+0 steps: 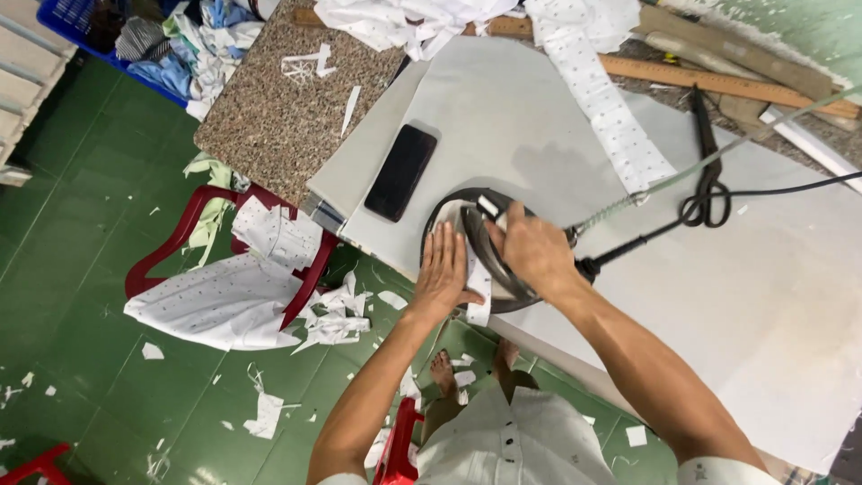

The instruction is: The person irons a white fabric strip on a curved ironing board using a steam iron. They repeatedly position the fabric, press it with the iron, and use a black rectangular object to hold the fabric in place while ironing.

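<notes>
My right hand (535,249) grips the black handle of an electric iron (480,235) standing on a white padded board (745,296) near its front edge. My left hand (444,269) lies flat, fingers together, on a narrow white dotted fabric strip (479,289) beside the iron. The strip runs under the iron and hangs a little over the board's edge. The iron's cord (709,199) loops away to the right.
A black phone (400,171) lies on the board to the left. A long dotted strip (606,112) and a wooden ruler (718,83) lie at the back. A granite slab (278,108), a red chair (193,229) with white fabric and floor scraps lie left.
</notes>
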